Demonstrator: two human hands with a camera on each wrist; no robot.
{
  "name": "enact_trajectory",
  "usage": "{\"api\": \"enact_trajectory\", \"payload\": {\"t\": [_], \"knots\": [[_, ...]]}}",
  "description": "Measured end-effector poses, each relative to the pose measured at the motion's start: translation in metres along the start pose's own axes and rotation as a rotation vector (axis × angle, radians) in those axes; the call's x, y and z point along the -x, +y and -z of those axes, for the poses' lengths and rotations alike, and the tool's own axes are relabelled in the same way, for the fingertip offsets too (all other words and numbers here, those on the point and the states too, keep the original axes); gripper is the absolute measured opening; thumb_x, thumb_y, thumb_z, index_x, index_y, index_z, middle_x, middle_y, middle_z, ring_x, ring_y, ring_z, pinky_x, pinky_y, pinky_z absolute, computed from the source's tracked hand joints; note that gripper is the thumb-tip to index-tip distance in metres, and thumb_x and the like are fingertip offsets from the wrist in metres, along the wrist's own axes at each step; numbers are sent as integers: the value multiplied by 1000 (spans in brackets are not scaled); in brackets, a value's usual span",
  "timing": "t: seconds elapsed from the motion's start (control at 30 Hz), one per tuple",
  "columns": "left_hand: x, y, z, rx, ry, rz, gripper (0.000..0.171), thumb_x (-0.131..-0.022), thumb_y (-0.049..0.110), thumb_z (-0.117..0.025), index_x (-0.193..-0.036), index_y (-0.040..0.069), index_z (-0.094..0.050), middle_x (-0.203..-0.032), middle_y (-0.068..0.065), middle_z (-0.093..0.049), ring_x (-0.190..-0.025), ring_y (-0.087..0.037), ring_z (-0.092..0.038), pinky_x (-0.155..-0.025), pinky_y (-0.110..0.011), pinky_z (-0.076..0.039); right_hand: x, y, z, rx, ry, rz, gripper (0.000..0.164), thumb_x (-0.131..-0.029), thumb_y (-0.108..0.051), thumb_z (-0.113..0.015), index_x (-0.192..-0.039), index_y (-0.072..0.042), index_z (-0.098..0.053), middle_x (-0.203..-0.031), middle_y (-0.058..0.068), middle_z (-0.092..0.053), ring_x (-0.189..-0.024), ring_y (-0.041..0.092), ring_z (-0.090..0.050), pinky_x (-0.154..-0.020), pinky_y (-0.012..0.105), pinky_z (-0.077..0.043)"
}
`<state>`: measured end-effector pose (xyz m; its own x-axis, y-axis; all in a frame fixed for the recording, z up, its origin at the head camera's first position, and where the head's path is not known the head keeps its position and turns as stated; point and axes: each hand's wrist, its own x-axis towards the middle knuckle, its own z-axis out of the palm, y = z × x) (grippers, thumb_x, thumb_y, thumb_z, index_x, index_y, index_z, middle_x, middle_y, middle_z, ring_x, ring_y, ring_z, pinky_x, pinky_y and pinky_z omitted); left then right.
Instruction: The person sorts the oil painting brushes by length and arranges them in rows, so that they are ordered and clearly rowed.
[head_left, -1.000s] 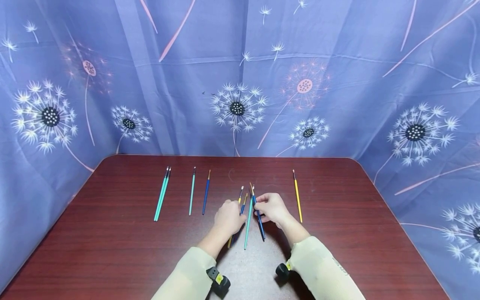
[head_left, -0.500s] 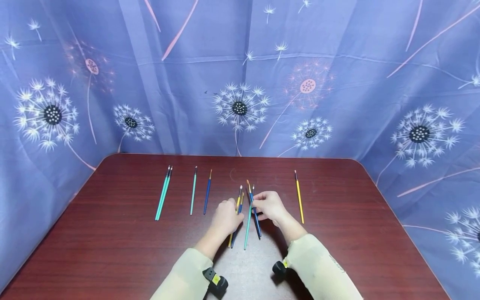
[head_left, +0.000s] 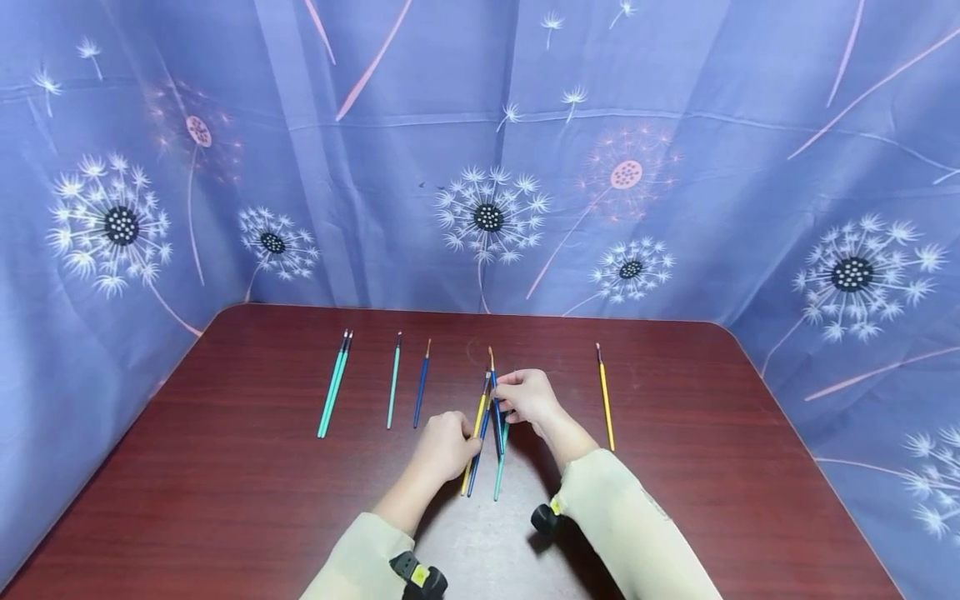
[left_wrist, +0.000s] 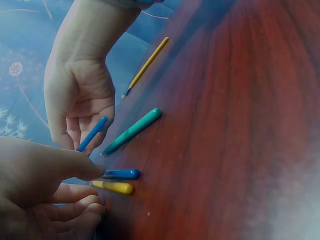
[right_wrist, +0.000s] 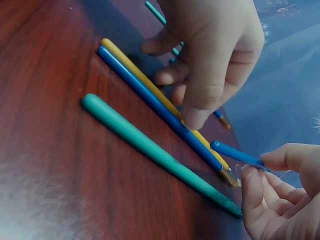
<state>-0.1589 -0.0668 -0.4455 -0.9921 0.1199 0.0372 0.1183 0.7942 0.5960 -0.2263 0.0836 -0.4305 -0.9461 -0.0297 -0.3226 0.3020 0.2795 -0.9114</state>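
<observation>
My left hand (head_left: pixel 446 446) is low over the table, thumb and fingers about a yellow paintbrush (right_wrist: pixel 135 71). A dark blue paintbrush (right_wrist: pixel 145 95) lies close alongside that one, by the thumb tip. My right hand (head_left: pixel 531 398) pinches another blue paintbrush (right_wrist: pixel 235 153) between thumb and fingertips, its bristles pointing to the back and its handle end toward me. Below it a teal paintbrush (right_wrist: pixel 150 150) lies on the table; in the head view its upper part is hidden by the right hand and the held brush.
On the left lie two teal paintbrushes (head_left: pixel 335 385) side by side, then a single teal paintbrush (head_left: pixel 393 383) and a blue paintbrush (head_left: pixel 422 392). A yellow paintbrush (head_left: pixel 606 400) lies at the right. Behind the dark red wooden table (head_left: pixel 225 500) hangs a blue dandelion-patterned curtain (head_left: pixel 375 167).
My right hand has moved leftward and slightly away from me with the blue paintbrush, which now points straighter back. The left hand has drawn slightly toward me along the yellow paintbrush.
</observation>
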Motion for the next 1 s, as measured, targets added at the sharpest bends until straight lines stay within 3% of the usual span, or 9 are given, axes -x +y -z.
{"api": "enact_trajectory", "payload": {"t": [0.27, 0.6, 1.0], "knots": [[13, -6, 2, -23, 16, -31, 14, -74, 19, -73, -67, 12, -62, -63, 1, -61, -59, -12, -54, -53, -26, -43, -13, -11, -9, 19, 15, -1, 21, -84, -5, -63, -104, 2, -65, -79, 11, -69, -54, 10, -60, -46, 22, -50], [25, -4, 6, -1, 1, -23, 18, -71, 19, -75, -65, 12, -61, -60, 3, -57, -55, -10, -48, -51, -24, -40, -35, -27, -28, 40, 54, 29, 19, -86, -5, -62, -103, 2, -63, -65, 6, -62, -49, 9, -57, -50, 26, -54], [36, -7, 8, -19, 14, -45, 17, -69, 18, -76, -62, 13, -62, -60, 3, -59, -57, -10, -53, -53, -24, -42, -42, -26, -55, 16, 8, 0, 21, -84, -2, -62, -104, 3, -58, -78, 13, -69, -54, 14, -64, -52, 31, -56]]}}
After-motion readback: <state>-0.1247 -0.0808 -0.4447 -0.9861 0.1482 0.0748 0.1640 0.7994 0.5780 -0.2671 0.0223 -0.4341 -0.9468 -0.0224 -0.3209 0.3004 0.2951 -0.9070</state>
